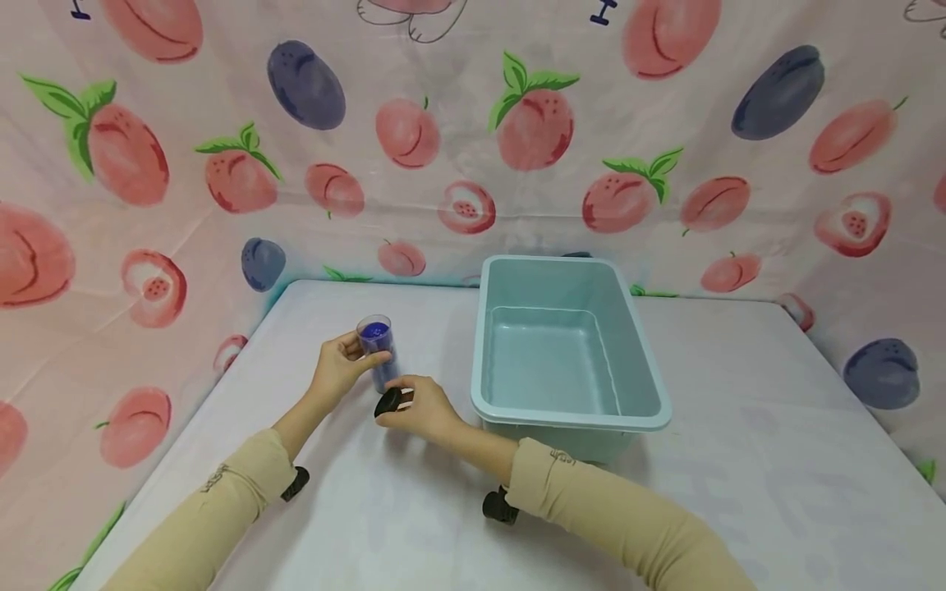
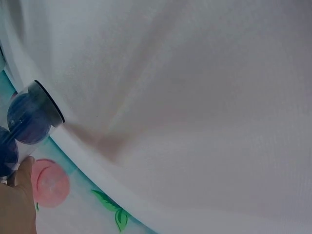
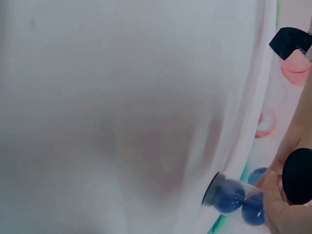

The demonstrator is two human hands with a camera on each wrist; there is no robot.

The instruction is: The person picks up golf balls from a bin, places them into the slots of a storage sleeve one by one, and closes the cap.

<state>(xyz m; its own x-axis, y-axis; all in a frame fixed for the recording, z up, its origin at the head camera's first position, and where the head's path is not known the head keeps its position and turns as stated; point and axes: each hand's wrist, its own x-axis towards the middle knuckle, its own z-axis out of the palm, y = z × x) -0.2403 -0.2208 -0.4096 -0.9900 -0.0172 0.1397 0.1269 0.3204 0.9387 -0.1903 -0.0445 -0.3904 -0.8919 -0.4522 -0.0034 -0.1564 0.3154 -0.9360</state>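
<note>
A clear plastic tube (image 1: 384, 369) with blue balls inside stands nearly upright above the left part of the table. My left hand (image 1: 340, 366) grips it around the upper part, thumb across the near side. At its top the mouth is uncovered, and a blue ball shows just inside. My right hand (image 1: 423, 408) pinches a round black lid (image 1: 388, 402) close beside the tube's lower part, apart from the mouth. The left wrist view shows the tube's dark-rimmed base (image 2: 46, 105) with balls stacked above it. In the right wrist view the lid (image 3: 298, 176) appears large.
A pale blue-green plastic tub (image 1: 569, 423) stands on the white-covered table (image 1: 739, 460), right of the hands. Behind the table hangs a fruit-patterned cloth (image 1: 458, 107). Black devices (image 1: 500, 506) sit at both wrists, by the beige sleeves.
</note>
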